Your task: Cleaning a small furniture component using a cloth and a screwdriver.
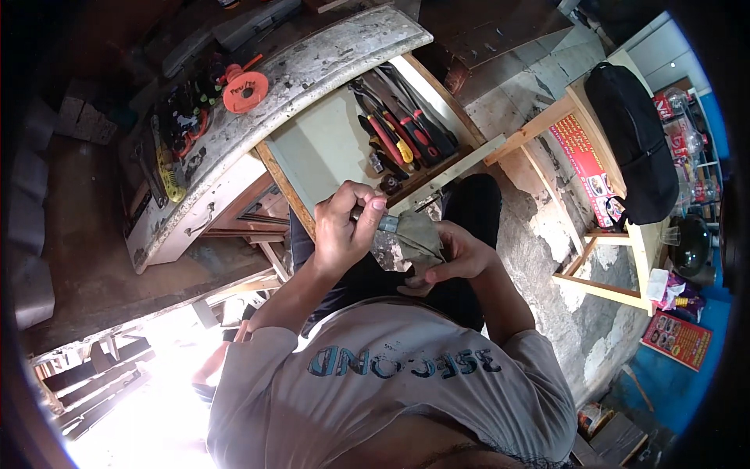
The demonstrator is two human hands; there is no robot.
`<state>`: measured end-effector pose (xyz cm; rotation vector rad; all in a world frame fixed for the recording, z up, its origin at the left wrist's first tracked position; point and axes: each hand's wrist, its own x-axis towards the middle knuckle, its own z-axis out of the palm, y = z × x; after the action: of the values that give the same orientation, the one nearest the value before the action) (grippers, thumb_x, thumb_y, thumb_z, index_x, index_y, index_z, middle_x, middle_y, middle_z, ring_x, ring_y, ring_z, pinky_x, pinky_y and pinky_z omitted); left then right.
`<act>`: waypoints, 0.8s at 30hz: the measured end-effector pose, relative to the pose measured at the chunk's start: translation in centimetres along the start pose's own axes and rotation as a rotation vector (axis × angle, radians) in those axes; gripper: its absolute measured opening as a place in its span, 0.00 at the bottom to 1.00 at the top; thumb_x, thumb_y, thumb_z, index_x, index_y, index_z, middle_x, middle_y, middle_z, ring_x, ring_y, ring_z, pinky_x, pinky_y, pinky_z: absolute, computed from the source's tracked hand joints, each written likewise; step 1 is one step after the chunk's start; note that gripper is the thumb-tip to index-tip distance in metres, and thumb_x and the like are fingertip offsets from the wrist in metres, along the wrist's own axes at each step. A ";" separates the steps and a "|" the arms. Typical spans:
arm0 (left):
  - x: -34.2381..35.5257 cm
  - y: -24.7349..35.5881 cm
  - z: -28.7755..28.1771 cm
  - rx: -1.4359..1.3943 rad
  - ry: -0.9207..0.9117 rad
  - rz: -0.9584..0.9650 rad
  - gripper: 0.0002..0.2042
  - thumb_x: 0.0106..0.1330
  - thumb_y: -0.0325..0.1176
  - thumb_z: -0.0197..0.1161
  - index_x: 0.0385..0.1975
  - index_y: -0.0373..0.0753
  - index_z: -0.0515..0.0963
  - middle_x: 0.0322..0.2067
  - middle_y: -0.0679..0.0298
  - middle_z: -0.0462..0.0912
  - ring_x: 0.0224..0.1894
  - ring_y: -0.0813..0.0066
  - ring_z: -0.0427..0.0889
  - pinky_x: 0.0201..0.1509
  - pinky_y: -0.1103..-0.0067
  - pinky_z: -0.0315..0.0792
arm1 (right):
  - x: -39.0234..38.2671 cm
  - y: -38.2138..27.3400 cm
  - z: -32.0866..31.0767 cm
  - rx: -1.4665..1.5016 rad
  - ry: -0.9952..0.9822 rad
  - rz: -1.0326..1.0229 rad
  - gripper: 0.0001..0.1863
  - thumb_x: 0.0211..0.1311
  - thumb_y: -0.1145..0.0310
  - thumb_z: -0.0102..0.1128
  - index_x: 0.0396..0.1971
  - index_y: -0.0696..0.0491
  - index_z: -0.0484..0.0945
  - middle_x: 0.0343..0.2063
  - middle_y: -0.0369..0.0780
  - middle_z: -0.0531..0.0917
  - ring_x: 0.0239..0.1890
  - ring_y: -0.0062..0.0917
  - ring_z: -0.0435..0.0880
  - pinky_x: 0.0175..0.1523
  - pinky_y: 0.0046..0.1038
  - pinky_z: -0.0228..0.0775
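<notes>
Left of the open drawer (320, 148) lies an orange disc (234, 96). On the drawer's near side, the left hand (346, 225) pinches a grey metal piece (388, 223); against it, the right hand (464, 254) grasps a bunched cloth (419, 237), apparently wiping. The next stroke calls for a firm left hold; the drawer's front could obstruct. Right of it rests a black backpack (637, 152).

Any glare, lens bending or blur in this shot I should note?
Head view: glare burns out the lower left; head view: the edge of the worktop curves, likely lens distortion; head view: the corners fall to black; head view: left hand and right hand look reasonably sharp.
</notes>
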<state>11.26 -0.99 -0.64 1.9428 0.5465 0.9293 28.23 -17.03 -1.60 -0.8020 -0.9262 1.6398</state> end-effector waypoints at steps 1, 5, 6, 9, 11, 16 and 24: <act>0.0 0.0 0.0 -0.020 -0.005 0.064 0.09 0.68 0.30 0.67 0.33 0.34 0.74 0.25 0.63 0.83 0.23 0.74 0.83 0.28 0.78 0.75 | -0.1 0.5 0.0 -0.001 -0.002 -0.001 0.23 0.57 0.70 0.72 0.51 0.57 0.75 0.30 0.36 0.81 0.32 0.20 0.81 0.40 0.24 0.72; -0.2 -0.7 -0.1 -0.259 -0.086 0.094 0.08 0.73 0.31 0.61 0.41 0.33 0.71 0.32 0.58 0.85 0.34 0.74 0.86 0.38 0.81 0.77 | 0.0 1.2 1.0 0.352 -0.145 -0.113 0.26 0.57 0.69 0.72 0.54 0.58 0.72 0.31 0.33 0.81 0.33 0.19 0.80 0.40 0.24 0.72; -0.2 -0.7 -0.3 -0.257 -0.085 0.094 0.08 0.73 0.31 0.61 0.41 0.33 0.71 0.32 0.58 0.85 0.34 0.74 0.86 0.38 0.81 0.77 | -0.2 1.0 1.2 0.284 -0.070 -0.129 0.26 0.59 0.69 0.71 0.54 0.59 0.72 0.32 0.34 0.81 0.33 0.19 0.80 0.40 0.23 0.71; 0.8 0.1 -0.7 -0.422 -0.286 0.085 0.11 0.71 0.28 0.62 0.45 0.33 0.69 0.39 0.55 0.84 0.42 0.70 0.85 0.43 0.79 0.78 | -1.1 -0.3 1.3 0.137 0.088 -0.172 0.25 0.62 0.68 0.69 0.55 0.61 0.71 0.32 0.34 0.82 0.33 0.20 0.80 0.40 0.23 0.71; 0.5 0.4 -0.9 -0.387 -0.295 0.055 0.11 0.70 0.27 0.63 0.46 0.33 0.68 0.40 0.56 0.83 0.44 0.70 0.85 0.45 0.79 0.78 | -2.3 -1.1 0.4 -0.097 0.181 -0.131 0.21 0.67 0.67 0.63 0.54 0.62 0.72 0.34 0.36 0.82 0.35 0.19 0.80 0.40 0.23 0.71; 0.3 0.5 -0.4 -0.291 -0.141 0.026 0.14 0.66 0.23 0.67 0.46 0.34 0.69 0.40 0.57 0.83 0.45 0.71 0.85 0.46 0.78 0.78 | -2.7 -2.6 2.9 0.195 0.785 -0.382 0.25 0.75 0.56 0.50 0.55 0.65 0.73 0.43 0.43 0.82 0.44 0.28 0.81 0.48 0.29 0.73; 0.1 2.8 -0.1 -0.255 -0.233 -0.046 0.25 0.59 0.22 0.69 0.56 0.35 0.66 0.42 0.59 0.80 0.45 0.74 0.85 0.46 0.78 0.78 | -1.0 -6.5 6.1 -1.554 0.168 -0.451 0.29 0.69 0.56 0.48 0.60 0.65 0.71 0.62 0.59 0.69 0.70 0.55 0.63 0.74 0.44 0.54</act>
<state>11.27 -2.25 1.83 1.7694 0.3191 0.6946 26.12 -18.05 7.06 -1.5046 -2.0487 0.1921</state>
